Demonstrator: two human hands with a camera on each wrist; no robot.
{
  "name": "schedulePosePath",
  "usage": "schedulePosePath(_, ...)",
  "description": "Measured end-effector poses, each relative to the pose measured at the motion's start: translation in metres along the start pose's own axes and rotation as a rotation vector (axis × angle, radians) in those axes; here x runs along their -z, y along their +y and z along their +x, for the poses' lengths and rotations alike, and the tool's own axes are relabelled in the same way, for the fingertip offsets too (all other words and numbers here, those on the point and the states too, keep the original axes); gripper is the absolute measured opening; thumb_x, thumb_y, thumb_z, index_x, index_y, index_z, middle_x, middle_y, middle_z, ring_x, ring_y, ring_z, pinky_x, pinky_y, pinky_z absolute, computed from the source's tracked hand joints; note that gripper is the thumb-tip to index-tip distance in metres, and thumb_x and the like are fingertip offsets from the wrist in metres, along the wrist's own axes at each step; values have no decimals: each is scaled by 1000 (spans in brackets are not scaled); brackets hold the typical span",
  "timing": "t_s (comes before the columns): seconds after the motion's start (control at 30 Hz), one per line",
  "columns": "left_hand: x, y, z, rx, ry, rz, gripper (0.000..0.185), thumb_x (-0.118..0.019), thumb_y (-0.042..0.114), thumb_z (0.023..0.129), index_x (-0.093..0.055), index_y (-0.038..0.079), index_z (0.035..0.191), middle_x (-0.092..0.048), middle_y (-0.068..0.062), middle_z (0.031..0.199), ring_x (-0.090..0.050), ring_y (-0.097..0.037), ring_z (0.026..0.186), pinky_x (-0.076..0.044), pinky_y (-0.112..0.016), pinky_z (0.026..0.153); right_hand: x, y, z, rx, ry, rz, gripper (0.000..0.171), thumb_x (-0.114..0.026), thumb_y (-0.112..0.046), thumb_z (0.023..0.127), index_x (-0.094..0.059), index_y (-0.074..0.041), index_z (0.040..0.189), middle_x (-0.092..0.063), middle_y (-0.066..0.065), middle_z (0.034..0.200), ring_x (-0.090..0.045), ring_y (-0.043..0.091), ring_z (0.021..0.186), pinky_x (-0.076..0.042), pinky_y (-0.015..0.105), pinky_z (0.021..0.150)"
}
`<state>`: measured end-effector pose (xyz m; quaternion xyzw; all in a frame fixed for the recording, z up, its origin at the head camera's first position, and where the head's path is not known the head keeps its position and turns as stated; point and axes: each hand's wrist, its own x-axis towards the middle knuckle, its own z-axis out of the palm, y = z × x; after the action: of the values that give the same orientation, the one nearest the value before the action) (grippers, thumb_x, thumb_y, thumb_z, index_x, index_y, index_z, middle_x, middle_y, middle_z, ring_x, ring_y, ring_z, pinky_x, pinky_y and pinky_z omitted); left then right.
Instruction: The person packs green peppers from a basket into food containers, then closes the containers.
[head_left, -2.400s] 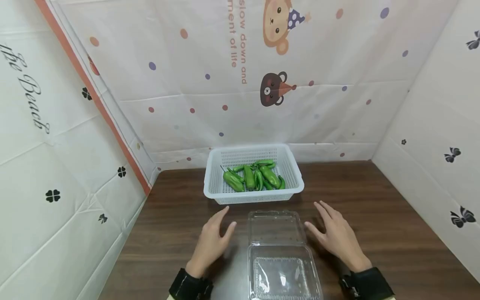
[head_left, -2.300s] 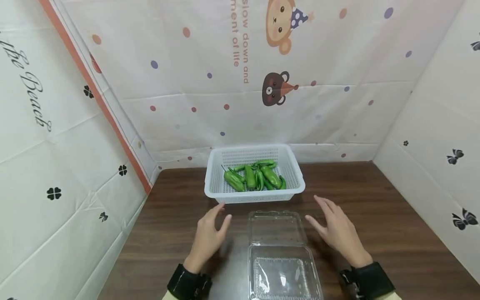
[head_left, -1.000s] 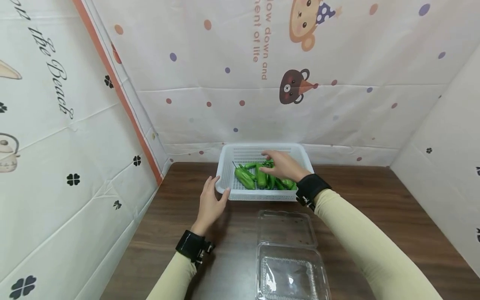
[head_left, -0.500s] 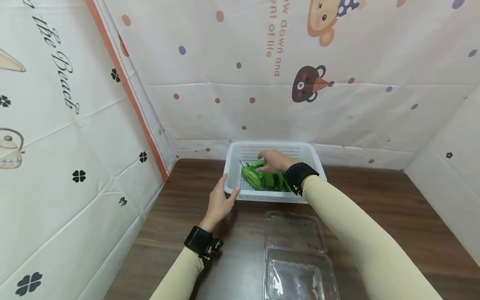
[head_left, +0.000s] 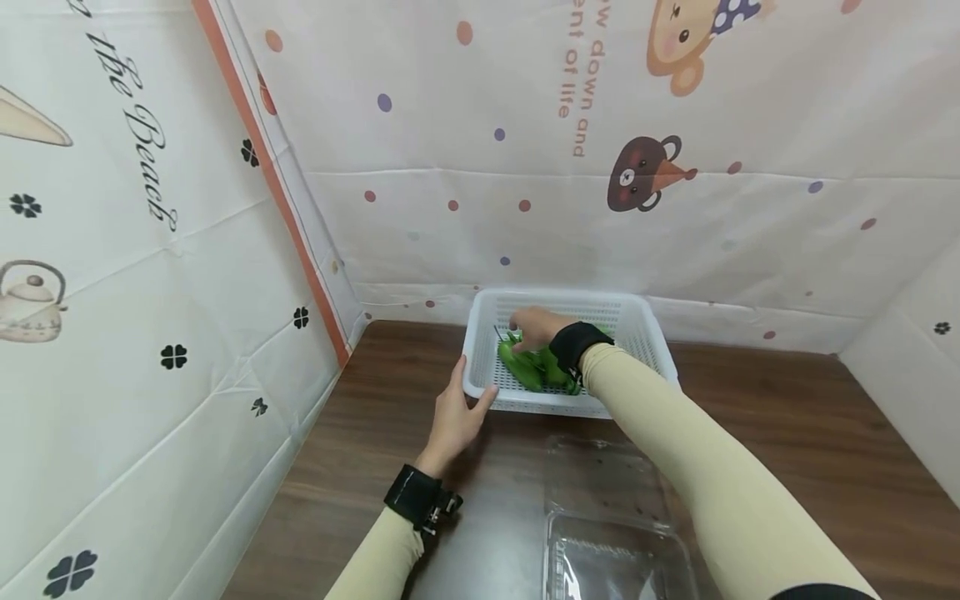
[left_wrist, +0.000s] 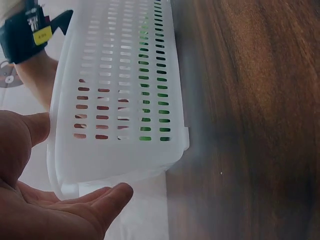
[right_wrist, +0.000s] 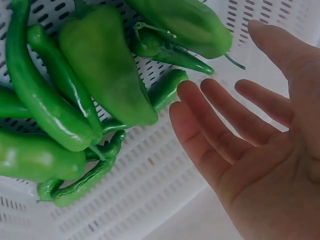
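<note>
A white perforated basket [head_left: 551, 406] stands at the back of the table with several green peppers [head_left: 519, 365] in it. My left hand [head_left: 453, 421] holds its near left corner, thumb on the front and fingers along the left side. The left wrist view shows the thumb against the rim of the basket wall [left_wrist: 117, 157]. My right hand [head_left: 542, 327] reaches into the basket over the peppers. In the right wrist view that hand [right_wrist: 260, 155] has spread fingers and nothing in its grasp; its fingertips lie close to a broad pepper [right_wrist: 102, 60].
A clear plastic clamshell container [head_left: 611, 546] lies with its lid [head_left: 600, 471] laid back on the brown wooden table [head_left: 337, 450], in front of the basket. My right sleeve crosses over part of it. White printed cloth [head_left: 420, 225] hangs behind and at the sides.
Both hands have moved from beside the container to the basket. The left came to its corner; the right entered and shifted left above the peppers. The whole head view has shifted.
</note>
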<state>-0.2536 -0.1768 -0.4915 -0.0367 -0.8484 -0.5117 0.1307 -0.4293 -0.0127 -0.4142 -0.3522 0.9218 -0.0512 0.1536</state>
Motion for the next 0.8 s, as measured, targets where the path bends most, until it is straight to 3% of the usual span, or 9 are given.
schedulePosePath(0.17,-4,0,-2,2,4,-19,81,-67,28,102,-21,-3,160,-51,-29,147,-57,-39,131,-52,-46,102,-9,2,6,-15,-32,-13,55,-75,-26,96,-58,3,140,-60,20,140,-59,34,126,-52,46,103)
schedulePosePath(0.33,-4,1,-2,28,6,-26,82,-68,28,101,-21,0,162,-49,-26,150,-55,-36,134,-50,-43,105,-13,-6,8,-5,-9,-32,51,-77,-24,95,-61,2,135,-64,17,133,-63,29,118,-53,43,101)
schedulePosePath(0.43,-4,0,-1,37,9,-34,83,-68,28,101,-20,2,162,-47,-24,152,-53,-35,136,-49,-43,107,-17,-10,13,-26,-11,-31,40,-79,-23,93,-66,0,124,-69,11,116,-65,22,99,-56,36,87)
schedulePosePath(0.57,-2,-3,-1,36,12,-34,83,-68,30,101,-20,2,163,-45,-22,155,-52,-33,137,-48,-43,107,-24,-9,22,-59,-26,-43,30,-81,-24,90,-67,-5,109,-63,3,93,-56,17,80,-48,30,69)
schedulePosePath(0.8,-3,-4,-1,30,19,-24,83,-68,30,101,-20,3,163,-46,-20,155,-53,-29,136,-49,-41,106,-30,-7,27,-76,-32,-59,32,-83,-24,88,-67,-7,110,-62,2,93,-56,18,84,-49,32,73)
